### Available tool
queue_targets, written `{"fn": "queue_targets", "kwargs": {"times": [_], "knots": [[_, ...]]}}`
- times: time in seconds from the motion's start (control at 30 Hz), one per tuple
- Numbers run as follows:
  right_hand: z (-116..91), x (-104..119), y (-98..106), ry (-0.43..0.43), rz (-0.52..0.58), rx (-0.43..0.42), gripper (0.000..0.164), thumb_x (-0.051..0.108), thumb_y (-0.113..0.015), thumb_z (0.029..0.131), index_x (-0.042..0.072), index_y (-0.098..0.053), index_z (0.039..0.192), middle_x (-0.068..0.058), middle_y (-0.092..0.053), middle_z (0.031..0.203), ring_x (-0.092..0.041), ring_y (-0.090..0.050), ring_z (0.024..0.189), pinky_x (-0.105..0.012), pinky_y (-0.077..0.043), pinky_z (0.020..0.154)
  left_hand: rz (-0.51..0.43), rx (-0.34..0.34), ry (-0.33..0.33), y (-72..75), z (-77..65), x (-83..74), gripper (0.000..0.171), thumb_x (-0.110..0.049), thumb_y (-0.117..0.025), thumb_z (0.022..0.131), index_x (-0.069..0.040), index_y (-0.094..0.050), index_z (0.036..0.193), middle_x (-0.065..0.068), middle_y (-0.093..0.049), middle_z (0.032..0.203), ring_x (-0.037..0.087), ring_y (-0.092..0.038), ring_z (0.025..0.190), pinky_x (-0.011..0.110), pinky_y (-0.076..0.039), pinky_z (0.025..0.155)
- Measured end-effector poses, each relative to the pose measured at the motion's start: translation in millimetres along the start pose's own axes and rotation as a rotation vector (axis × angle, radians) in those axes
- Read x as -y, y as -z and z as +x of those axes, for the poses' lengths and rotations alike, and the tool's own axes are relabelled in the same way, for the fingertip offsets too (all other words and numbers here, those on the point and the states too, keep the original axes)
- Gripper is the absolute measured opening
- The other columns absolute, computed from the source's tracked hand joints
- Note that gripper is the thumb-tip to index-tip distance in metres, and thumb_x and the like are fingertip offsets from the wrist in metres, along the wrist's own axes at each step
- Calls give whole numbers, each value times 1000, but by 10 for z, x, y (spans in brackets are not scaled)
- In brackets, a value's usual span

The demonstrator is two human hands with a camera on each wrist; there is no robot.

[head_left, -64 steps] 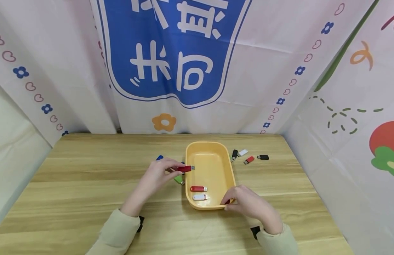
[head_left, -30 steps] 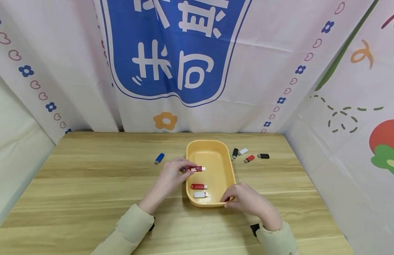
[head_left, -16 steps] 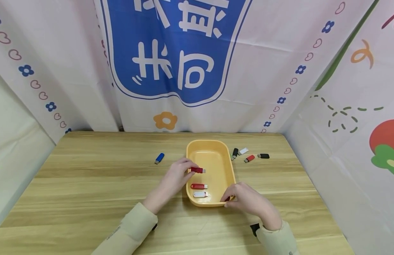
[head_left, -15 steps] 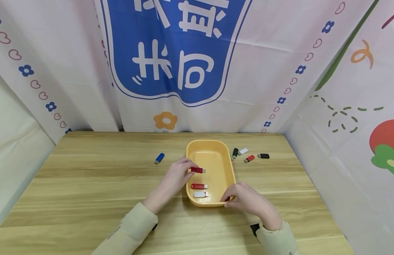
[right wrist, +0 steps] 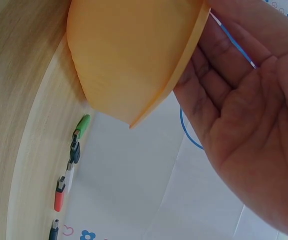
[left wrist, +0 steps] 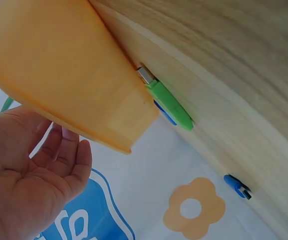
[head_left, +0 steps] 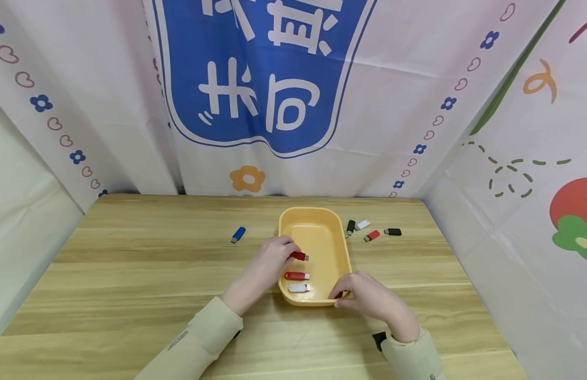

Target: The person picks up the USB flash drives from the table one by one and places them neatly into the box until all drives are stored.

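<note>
In the head view, a shallow yellow plastic tray (head_left: pixel 324 232) stands on the wooden table. My left hand (head_left: pixel 270 259) reaches over its left rim and pinches a red USB stick (head_left: pixel 299 256), metal plug pointing right. Another red USB stick (head_left: pixel 297 276) and a white one (head_left: pixel 298 288) lie below it, side by side in the tray. My right hand (head_left: pixel 369 296) grips the tray's near right corner, fingers inside and thumb at the rim. Something dark red (head_left: pixel 339 295) shows between finger and thumb, mostly hidden. Both wrist views show fingers passing behind the rim.
Left of the tray lies a blue USB stick (head_left: pixel 238 234). A green one (left wrist: pixel 169 105) rests against its left side. Right of it lie black (head_left: pixel 350 227), white (head_left: pixel 362 225), red (head_left: pixel 372 235) and further black (head_left: pixel 393 231) sticks. A printed curtain (head_left: pixel 369 158) closes off the back.
My left hand has carried the red USB stick from above the left rim to the right and slightly nearer, into the tray beside the other red one. My right hand stays put.
</note>
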State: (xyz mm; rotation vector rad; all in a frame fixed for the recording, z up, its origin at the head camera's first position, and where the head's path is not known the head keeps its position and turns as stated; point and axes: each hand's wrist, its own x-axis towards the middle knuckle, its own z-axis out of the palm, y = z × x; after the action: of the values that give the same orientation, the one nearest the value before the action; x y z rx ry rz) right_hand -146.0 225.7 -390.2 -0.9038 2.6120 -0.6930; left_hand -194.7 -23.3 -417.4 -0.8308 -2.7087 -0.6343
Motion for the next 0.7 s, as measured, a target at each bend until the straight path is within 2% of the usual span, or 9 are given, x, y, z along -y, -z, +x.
{"fn": "queue_targets", "kwargs": {"times": [0.17, 0.3, 0.53, 0.7], "knots": [[3, -6, 4, -6, 3, 5, 9, 12, -76, 86, 15, -79, 94, 4, -77, 95, -3, -68, 87, -23, -56, 76, 65, 19, -32, -28, 37, -15, 10, -9, -77, 86, -10, -77, 96, 4, -71, 98, 21, -68, 92, 42, -53, 94], [4, -6, 5, -6, 2, 4, 8, 12, -76, 86, 15, -79, 93, 4, -77, 95, -3, -68, 87, -23, -56, 76, 116, 37, -56, -54, 76, -18, 7, -11, -79, 84, -10, -77, 91, 3, -71, 93, 21, -68, 87, 41, -54, 91], [3, -10, 0, -5, -1, 2, 9, 11, -77, 86, 15, -79, 93, 4, -77, 95, -4, -68, 87, -23, -56, 76, 170, 113, -36, -74, 151, -46, 6, -7, -78, 83, -10, -77, 89, 4, -71, 88, 21, -66, 82, 38, -53, 88], [8, -15, -2, 4, -6, 2, 9, 12, -77, 86, 15, -79, 93, 4, -77, 95, -4, -68, 87, -23, -56, 76, 223, 144, -26, -69, 171, -77, 12, 1, -73, 84, -9, -77, 89, 4, -72, 89, 20, -68, 87, 40, -52, 100]]}}
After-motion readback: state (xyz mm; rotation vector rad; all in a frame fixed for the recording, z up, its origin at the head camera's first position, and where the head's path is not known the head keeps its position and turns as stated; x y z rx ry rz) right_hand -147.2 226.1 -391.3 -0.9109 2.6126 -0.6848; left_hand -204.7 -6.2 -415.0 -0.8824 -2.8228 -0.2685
